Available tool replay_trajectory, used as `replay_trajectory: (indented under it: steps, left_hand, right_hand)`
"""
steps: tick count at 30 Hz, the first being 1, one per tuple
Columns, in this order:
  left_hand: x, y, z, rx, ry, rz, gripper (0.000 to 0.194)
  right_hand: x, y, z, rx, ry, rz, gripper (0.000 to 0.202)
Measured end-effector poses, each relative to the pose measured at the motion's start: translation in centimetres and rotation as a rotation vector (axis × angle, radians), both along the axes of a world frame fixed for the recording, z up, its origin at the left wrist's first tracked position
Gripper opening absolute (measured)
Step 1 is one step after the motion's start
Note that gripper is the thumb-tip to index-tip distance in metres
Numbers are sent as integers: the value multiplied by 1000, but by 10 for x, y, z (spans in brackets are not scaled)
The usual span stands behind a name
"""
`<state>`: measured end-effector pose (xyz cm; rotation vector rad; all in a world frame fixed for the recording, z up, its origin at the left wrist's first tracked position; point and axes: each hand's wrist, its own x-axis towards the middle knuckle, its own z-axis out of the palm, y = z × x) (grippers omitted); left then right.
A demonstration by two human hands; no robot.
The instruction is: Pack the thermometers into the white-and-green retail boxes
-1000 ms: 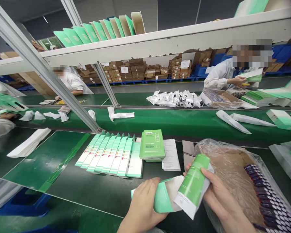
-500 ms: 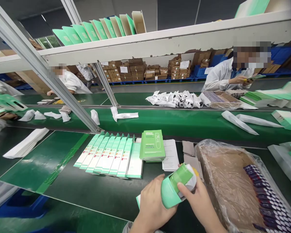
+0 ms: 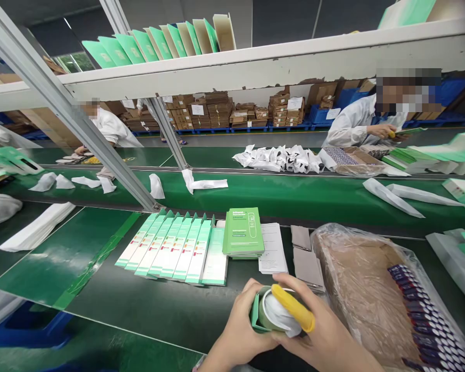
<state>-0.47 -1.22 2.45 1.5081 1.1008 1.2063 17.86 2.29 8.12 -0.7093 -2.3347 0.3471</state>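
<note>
My left hand (image 3: pixel 243 324) is wrapped round a green box (image 3: pixel 256 313) whose open end faces up. Inside the opening sit a curled green booklet (image 3: pixel 264 310) and a white wrapped item (image 3: pixel 276 313). My right hand (image 3: pixel 321 321) grips the box's right side, its fingers around the contents. A yellow piece (image 3: pixel 293 308) sticks out over the white wrapping. Beyond my hands lie a stack of green booklets (image 3: pixel 243 232), printed white sheets (image 3: pixel 273 248) and grey pouches (image 3: pixel 308 266).
A row of green-and-white boxes (image 3: pixel 174 248) stands left of the booklets. At the right is a plastic-lined carton (image 3: pixel 356 279) with batteries (image 3: pixel 426 315). White sleeves lie on the green conveyor (image 3: pixel 294 199). A metal post (image 3: pixel 81 121) rises at the left; people sit across.
The box has turned upright, so its opening now faces the camera. The yellow piece and white wrapping have come into fuller view, and my right hand has shifted round them.
</note>
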Motion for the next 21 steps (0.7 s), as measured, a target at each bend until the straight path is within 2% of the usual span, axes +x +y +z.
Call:
replay_trajectory:
  steps: [3,5,9,11,13,15,16,19,21]
  left_hand:
    - [4,0,-12,8,-115,53,46]
    - [5,0,-16,35,-153,61,48]
    - [4,0,-18,118,-162,44,49]
    - [3,-1,-18,101,-176,32,50]
    - [1,-4,-18,38,-163,16,52]
    - [-1,-7,-21,-22,-120,12,54]
    - [-2,-9,-23,-37,-95,15,54]
    - [-4,-11,-31,-53,-64,27,54]
    - [-5,-10,-36,-46,-68,23,55]
  right_hand:
    - [-5,0,-7,217,-36,5,30]
    - [-7,0,-8,281,-67,5,19]
    - [-13,-4,-1,300,-137,-63,19]
    - [-12,-7,3,295,-164,-85,17]
    - [-3,-8,3,256,-171,-29,25]
    - [19,-6,-3,172,-122,2,37]
    - [35,-3,-7,117,-88,-51,41]
    - [94,11,-29,-42,-111,-405,39]
    - [134,18,-49,-90,-259,-483,37]
